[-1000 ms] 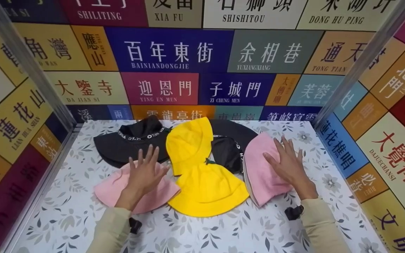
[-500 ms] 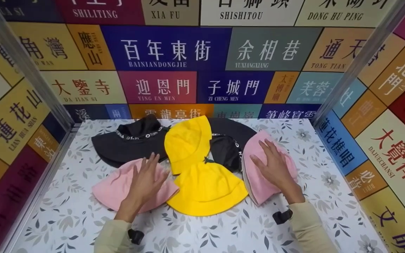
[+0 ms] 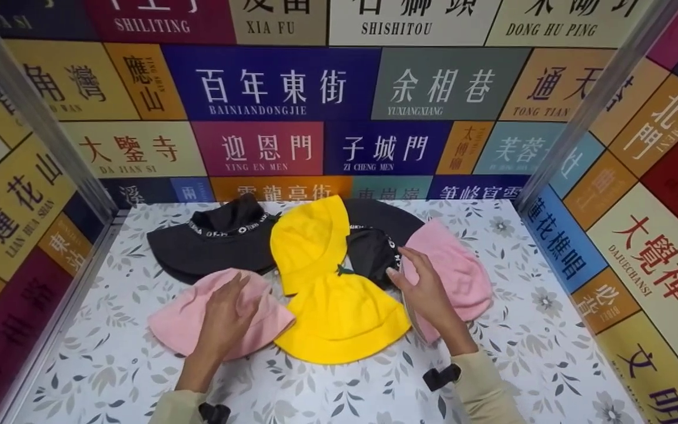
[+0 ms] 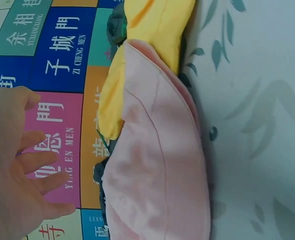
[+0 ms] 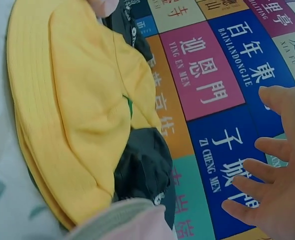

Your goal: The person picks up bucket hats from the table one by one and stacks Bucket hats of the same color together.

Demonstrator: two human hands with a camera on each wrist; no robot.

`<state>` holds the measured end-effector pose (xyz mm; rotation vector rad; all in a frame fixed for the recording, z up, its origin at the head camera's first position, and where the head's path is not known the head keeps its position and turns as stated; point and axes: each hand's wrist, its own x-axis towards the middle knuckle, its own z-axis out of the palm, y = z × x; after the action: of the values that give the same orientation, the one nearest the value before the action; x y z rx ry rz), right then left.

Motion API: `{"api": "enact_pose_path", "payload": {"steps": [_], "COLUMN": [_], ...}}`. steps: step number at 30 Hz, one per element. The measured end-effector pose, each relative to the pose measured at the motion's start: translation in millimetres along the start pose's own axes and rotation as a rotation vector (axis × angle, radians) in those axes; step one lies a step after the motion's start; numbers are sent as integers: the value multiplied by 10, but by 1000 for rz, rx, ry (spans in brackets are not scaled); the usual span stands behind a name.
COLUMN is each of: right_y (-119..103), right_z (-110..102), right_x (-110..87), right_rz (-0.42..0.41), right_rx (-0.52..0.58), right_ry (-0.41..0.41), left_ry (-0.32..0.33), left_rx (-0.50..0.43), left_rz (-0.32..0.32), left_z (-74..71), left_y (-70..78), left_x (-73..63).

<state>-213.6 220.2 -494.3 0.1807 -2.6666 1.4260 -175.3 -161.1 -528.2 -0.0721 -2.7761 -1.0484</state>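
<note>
1. We see the left hand, fingers loosely spread, holding nothing, above the left pink hat.
2. We see the right hand, fingers parted and gripping nothing, partly blocking the right pink hat.
3. Beyond, we find the left black hat, rear yellow hat, front yellow hat between the hands, and right black hat.

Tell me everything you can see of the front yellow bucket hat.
The front yellow cloth bucket hat lies on the white leaf-patterned tabletop, creased crown pointing away, stitched brim nearest the person. A dark-green stem-like tip tops it. Its left edge meets a pale-pink cloth hat. Neither left hand nor right hand touches it.
</note>
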Motion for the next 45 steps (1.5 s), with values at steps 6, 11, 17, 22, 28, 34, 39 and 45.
{"api": "enact_pose_path", "payload": {"steps": [6,11,17,22,28,34,39,45], "right_y": [-98,-181,-265,-309,-325,-317,-313,-377], "right_z": [227,432,656,782,884,978,1090,1296], "right_x": [-40,-67,-62,-51,-52,-63,-82,-136], "right_rz": [-30,-87,-141,-136,-108,-89,-59,-9], "right_rx": [110,181,266,330,439,442,484,453], "right_ry": [29,36,36,25,-25,-115,-169,-325], "left_ry": [29,111,171,236,212,229,248,73], "left_rx": [-59,-81,-82,-109,-133,-102,-42,68], "left_rz": [-45,-22,-19,-21,-115,-197,-229,-384], "left_z": [-57,-118,-158,-182,-283,-452,-547,-624], "left_y": [-142,-269,-402,-512,-614,-746,-912,-1125], "left_x": [-63,-99,-110,-104,-109,-148,-191,-189]}}
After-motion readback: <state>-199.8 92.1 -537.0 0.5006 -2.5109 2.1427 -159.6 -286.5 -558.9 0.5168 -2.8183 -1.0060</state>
